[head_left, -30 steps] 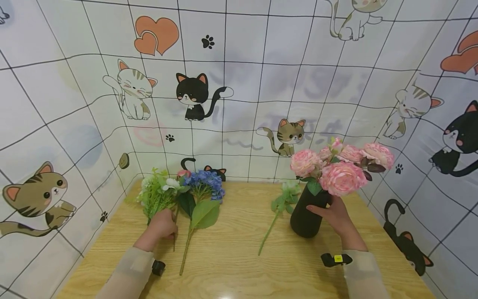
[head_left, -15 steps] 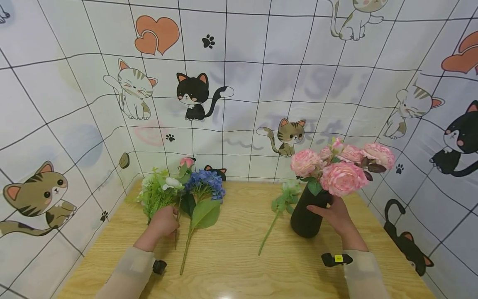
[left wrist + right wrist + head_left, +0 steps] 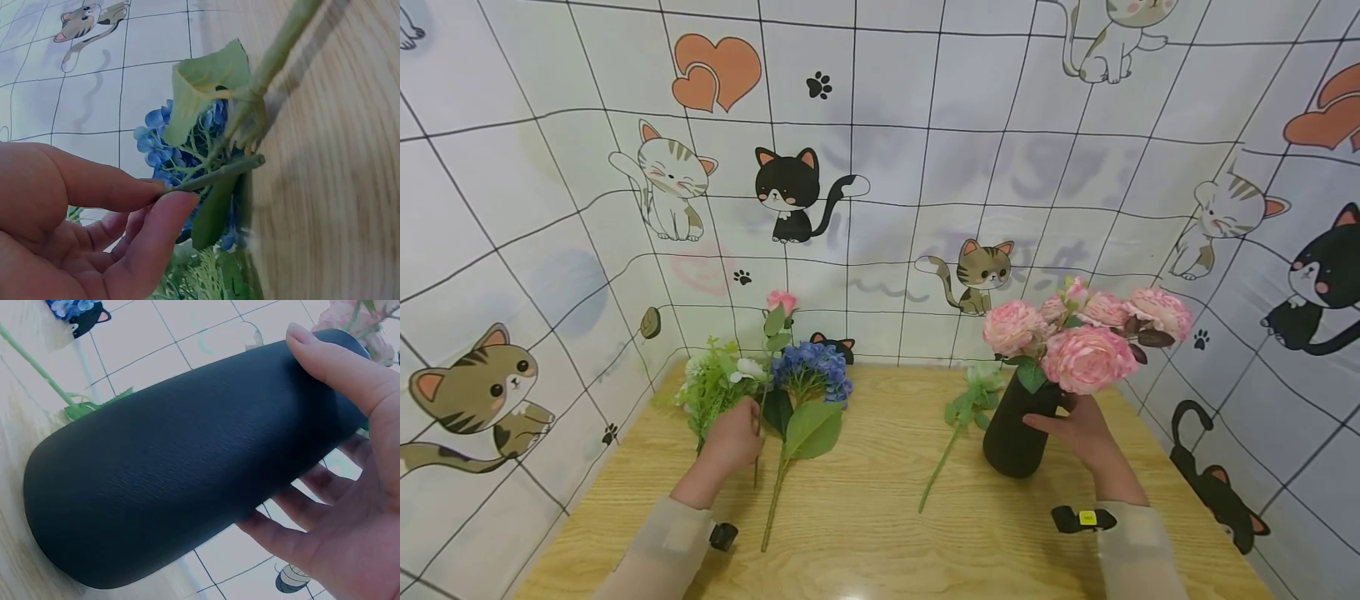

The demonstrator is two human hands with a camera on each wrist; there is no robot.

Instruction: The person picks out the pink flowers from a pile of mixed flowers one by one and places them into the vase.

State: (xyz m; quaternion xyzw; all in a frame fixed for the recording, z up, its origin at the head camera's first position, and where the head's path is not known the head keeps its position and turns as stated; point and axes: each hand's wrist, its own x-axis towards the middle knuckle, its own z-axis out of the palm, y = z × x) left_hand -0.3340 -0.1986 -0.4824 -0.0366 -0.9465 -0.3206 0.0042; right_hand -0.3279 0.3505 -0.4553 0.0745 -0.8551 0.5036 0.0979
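Observation:
In the head view, my left hand (image 3: 732, 440) pinches the thin stem of a pink rose (image 3: 781, 301), whose bloom points up towards the wall. The left wrist view shows thumb and forefinger on the green stem (image 3: 219, 177), its cut end sticking out past them. My right hand (image 3: 1081, 429) holds a black vase (image 3: 1017, 429) near its upper part. Thumb and fingers lie on opposite sides of the vase (image 3: 181, 462) in the right wrist view. Large pink peonies (image 3: 1090, 358) stand in the vase. Its mouth is hidden by blooms and leaves.
A blue hydrangea (image 3: 811, 367) with broad leaves lies right of my left hand. Green and white sprigs (image 3: 709, 383) lie behind that hand. Left of the vase lies a pale green flower stem (image 3: 943, 467) on the wooden table (image 3: 865, 517). A cat-print cloth (image 3: 887, 167) surrounds the table.
My left hand has lifted the rose, its bloom rising clear of the hydrangea and its stem end moving up. My right hand has shifted slightly on the vase, which stays in place.

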